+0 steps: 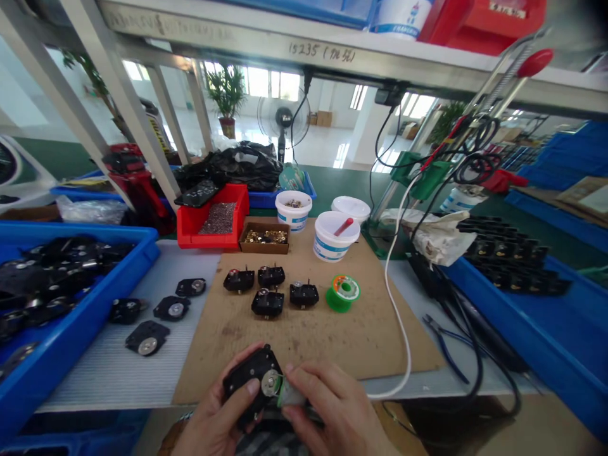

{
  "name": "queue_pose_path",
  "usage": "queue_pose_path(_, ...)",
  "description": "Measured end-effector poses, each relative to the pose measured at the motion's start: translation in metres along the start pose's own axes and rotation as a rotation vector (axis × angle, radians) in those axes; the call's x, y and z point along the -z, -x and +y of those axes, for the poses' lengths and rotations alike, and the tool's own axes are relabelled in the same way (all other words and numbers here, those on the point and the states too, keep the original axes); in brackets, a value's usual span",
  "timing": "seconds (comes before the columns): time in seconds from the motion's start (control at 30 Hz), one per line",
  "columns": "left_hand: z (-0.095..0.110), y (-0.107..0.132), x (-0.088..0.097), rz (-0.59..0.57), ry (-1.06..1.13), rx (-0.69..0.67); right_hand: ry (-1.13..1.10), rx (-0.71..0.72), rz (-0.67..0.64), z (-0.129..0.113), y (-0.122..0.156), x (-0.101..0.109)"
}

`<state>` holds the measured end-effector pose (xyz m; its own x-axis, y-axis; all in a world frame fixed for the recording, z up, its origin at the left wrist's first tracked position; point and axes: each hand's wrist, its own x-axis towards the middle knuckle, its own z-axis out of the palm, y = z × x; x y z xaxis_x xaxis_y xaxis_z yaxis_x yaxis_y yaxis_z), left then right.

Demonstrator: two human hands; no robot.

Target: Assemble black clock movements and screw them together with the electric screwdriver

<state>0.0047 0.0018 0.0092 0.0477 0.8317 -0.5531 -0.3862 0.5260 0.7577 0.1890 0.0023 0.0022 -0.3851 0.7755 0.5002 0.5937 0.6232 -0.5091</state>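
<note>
Fingers closed on two things

With my left hand I grip the black housing at the near edge of the cardboard, thumb close to its silver disc. My right hand pinches a pale, green-edged piece at the disc; whether they touch, I cannot tell. The step seems to be work at this disc. I judge the next move calls for steady left hold and small, exact right motion.

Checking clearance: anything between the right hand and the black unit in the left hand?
Only the small grey-green piece the right hand pinches, right by the silver disc on the black unit in the left hand. Nothing else visible stands between them.
</note>
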Motion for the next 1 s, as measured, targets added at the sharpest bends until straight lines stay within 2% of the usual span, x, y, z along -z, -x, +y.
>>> queue_pose_path(0.17,-0.004,-0.002,0.000,0.070,-0.018,0.029,-0.030,-0.041,-0.038,-0.002,0.000,0.003)
queue_pose_path(0.33,-0.013,-0.009,0.011,0.038,-0.039,0.063,-0.026,-0.046,-0.060,-0.001,0.004,0.000)
queue_pose_path(0.43,-0.013,-0.010,0.011,0.050,-0.065,0.047,-0.045,-0.074,-0.057,-0.001,0.004,0.000)
queue_pose_path(0.5,-0.011,-0.009,0.008,0.039,-0.088,0.019,-0.129,-0.140,-0.037,-0.001,0.002,0.003)
queue_pose_path(0.57,-0.009,-0.008,0.006,0.026,-0.120,-0.009,-0.258,-0.274,-0.064,-0.003,-0.001,0.006)
queue_pose_path(0.67,-0.009,-0.009,0.006,0.007,-0.138,-0.044,-0.400,-0.519,-0.207,-0.005,-0.005,0.008)
queue_pose_path(0.73,-0.012,-0.011,0.008,-0.004,-0.142,-0.072,-0.433,-0.609,-0.278,-0.005,-0.005,0.007)
queue_pose_path(0.87,-0.017,-0.012,0.014,-0.010,-0.162,-0.083,-0.428,-0.634,-0.296,-0.006,-0.004,0.003)
queue_pose_path(1.0,-0.015,-0.011,0.011,0.016,-0.160,-0.100,-0.401,-0.619,-0.299,-0.007,-0.005,0.004)
